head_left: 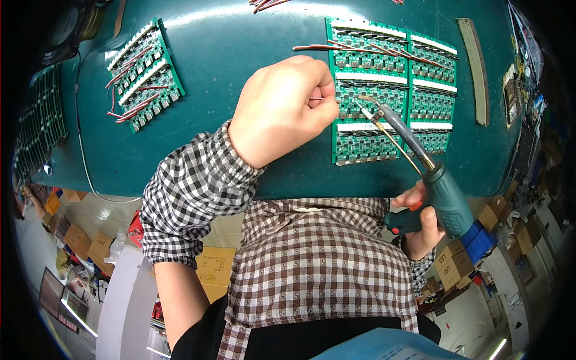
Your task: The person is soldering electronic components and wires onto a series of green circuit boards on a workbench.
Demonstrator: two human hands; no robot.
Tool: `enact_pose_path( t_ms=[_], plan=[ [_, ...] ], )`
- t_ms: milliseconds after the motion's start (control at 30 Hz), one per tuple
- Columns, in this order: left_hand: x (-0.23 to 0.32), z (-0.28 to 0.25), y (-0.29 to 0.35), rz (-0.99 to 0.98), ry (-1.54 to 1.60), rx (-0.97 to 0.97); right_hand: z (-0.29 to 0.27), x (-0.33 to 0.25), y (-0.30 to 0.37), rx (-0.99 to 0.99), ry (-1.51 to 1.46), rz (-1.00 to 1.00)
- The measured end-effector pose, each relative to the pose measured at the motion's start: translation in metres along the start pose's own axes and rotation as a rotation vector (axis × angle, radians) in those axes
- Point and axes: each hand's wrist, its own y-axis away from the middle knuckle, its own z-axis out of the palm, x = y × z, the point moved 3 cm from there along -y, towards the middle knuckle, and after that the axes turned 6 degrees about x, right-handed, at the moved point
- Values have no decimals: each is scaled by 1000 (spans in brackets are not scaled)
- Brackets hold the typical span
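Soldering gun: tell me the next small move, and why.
Probably bring the tip of the soldering gun and the wire together on the circuit-board panel: the left hand pinches the wire at the panel's left edge, and the right hand holds the gun, tip over the panel. Whether it touches is unclear.

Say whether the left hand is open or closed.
Closed: the left hand has its fingers curled, holding a thin wire.

A green tabletop (pixel 288 33) filled twelve o'clock; cardboard boxes (pixel 454 265) sat at four, a strip light (pixel 78 317) (white) at eight.
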Motion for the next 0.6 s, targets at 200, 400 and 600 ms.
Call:
enact_pose_path(
  t_ms=[200, 400, 600],
  plan=[
    [1, 1, 0, 11, 4, 6, -1, 1, 2, -12, 11, 24],
    [1, 1, -2, 9, -4, 0, -1, 2, 2, -8, 24, 35],
    [0, 0, -4, -23, -30, -30, -1, -2, 2, -10, -34, 88]
  ],
)
